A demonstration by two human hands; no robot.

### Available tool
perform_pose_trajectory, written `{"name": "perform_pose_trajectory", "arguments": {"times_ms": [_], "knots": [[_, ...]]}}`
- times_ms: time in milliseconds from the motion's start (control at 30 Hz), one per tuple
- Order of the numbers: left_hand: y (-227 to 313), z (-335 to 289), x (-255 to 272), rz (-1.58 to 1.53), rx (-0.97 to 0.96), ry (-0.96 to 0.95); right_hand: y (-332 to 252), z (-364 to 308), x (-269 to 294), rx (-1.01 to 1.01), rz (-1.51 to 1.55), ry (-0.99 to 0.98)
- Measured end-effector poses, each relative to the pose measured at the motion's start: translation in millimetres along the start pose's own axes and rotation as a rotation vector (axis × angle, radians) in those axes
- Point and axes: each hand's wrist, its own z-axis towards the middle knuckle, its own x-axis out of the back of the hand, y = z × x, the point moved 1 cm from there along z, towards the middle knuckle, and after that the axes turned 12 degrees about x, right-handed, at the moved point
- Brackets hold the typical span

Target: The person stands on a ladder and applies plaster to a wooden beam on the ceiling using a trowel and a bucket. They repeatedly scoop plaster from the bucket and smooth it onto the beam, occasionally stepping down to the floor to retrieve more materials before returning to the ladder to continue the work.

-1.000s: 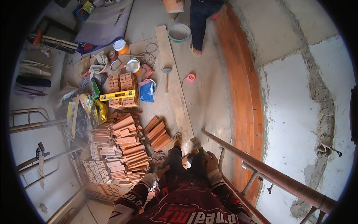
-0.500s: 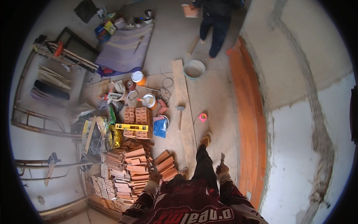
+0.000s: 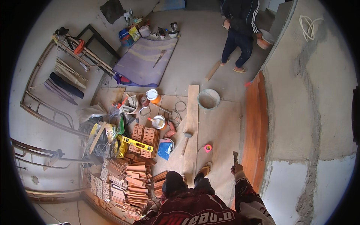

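Observation:
My right hand (image 3: 237, 169) is closed around the handle of a putty knife (image 3: 235, 154), its blade pointing away from me. That hand is held out to the right, beside the reddish-brown strip of flooring (image 3: 255, 131) along the wall. My left hand does not show; only part of its sleeve is at the lower edge, near the loose reddish strips (image 3: 137, 183). In front of my feet lie a pink tape measure (image 3: 207, 148) and a mallet (image 3: 186, 143), the mallet resting on a long wooden board (image 3: 192, 112).
A yellow spirit level (image 3: 138, 144) lies on stacked perforated bricks (image 3: 150, 135). Beyond are paint buckets (image 3: 153, 96), a round basin (image 3: 209, 99) and a purple mat (image 3: 144, 62). Another person (image 3: 242, 33) stands at the far right with a bucket (image 3: 265, 39).
My right hand has moved forward and right with the putty knife. My left hand has gone out of sight. The view has shifted, and the other person now shows with a bucket.

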Motion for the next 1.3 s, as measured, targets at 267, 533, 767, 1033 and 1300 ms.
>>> {"name": "perform_pose_trajectory", "arguments": {"times_ms": [267, 533, 767, 1033, 1300], "knots": [[42, 67, 64, 0.081, -0.287, -0.054, -8, -9, -68, 0.131, 0.072, -0.167], [44, 190, 152, 0.294, -0.732, -0.085, 53, -89, -63, -0.032, -0.046, -0.019], [107, 173, 209, 0.900, -1.375, 0.323, 113, -99, -26, -0.074, 0.274, 0.206], [229, 102, 227, 0.525, -1.057, 0.058, 89, -134, -52, -0.097, 0.188, 0.138], [211, 25, 199, -0.169, -1.222, -0.120, 53, -97, -53, -0.006, -0.061, 0.030]]}}
